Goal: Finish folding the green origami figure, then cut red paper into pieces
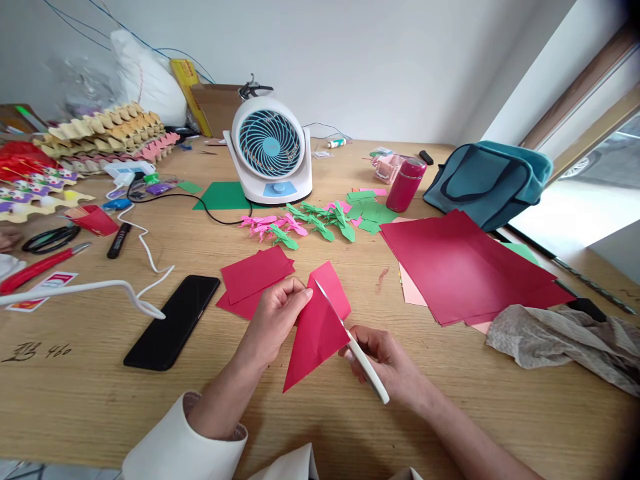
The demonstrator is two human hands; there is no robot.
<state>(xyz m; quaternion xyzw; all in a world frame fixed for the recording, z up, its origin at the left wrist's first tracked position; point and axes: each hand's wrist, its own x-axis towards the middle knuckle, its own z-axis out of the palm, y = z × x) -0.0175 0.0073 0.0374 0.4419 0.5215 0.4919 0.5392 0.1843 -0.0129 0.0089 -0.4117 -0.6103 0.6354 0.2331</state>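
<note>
My left hand [283, 310] pinches a folded piece of red paper [317, 333] at its upper left edge, thumb on top. In my right hand [377, 360] is a pair of scissors [367, 367] with white handles, my fingers wrapped round them. One blade lies slantwise across the face of the red paper, its tip close to my left thumb; the other blade is hidden behind the sheet. Just beyond my left hand, cut red paper pieces [255, 277] lie stacked on the table. Farther back sits a heap of folded green and pink paper shapes [320, 220].
A black phone [173, 323] and a white cable [100, 287] lie left. Large red sheets [465, 267], a crumpled cloth [540, 340] and a teal bag [490, 180] are right. Behind stand a white fan [273, 150] and a red flask [406, 185]. Egg trays [110, 137] fill the back left.
</note>
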